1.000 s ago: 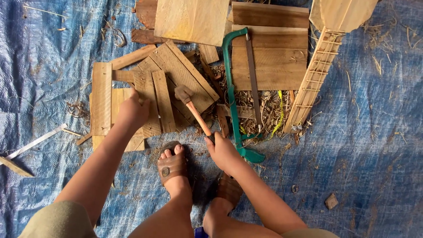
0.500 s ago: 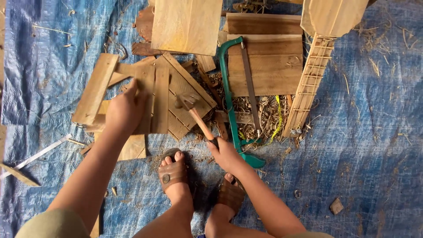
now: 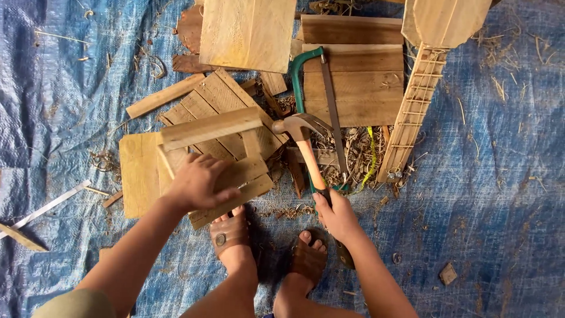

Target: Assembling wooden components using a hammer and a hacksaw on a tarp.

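My left hand clamps down on the nailed wooden frame, fingers curled over it; my right hand grips the claw hammer, fist closed.

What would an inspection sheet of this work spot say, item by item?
Surface: blue tarp, creased, strewn with shavings.
Job's things: left hand grips a slatted wooden frame; right hand holds a claw hammer by its handle.
Clutter: green-framed saw, loose planks, square board, a stringed instrument's neck.
Fingers: both hands closed on their things.
Cables: nothing seen.
Surroundings: the person's sandalled feet.
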